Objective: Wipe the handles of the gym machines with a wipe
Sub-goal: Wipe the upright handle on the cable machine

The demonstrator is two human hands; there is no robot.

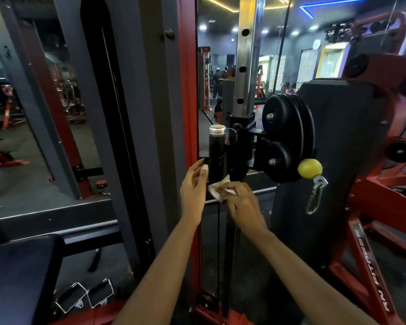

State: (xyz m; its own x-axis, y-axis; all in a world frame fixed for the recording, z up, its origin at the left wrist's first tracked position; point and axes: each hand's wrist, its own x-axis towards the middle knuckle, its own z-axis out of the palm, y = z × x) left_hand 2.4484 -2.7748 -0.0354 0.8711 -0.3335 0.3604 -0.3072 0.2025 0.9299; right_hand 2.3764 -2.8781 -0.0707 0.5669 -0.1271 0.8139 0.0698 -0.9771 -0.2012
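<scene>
Apparently mid-job: the right hand (242, 200) clenches the wipe (217, 190) at the foot of the black handle (217, 156). The left hand (193, 184) hovers just beside it, fingers (201, 171) loose, holding nothing. I judge the handle's upper length, and other machines, remain.
</scene>
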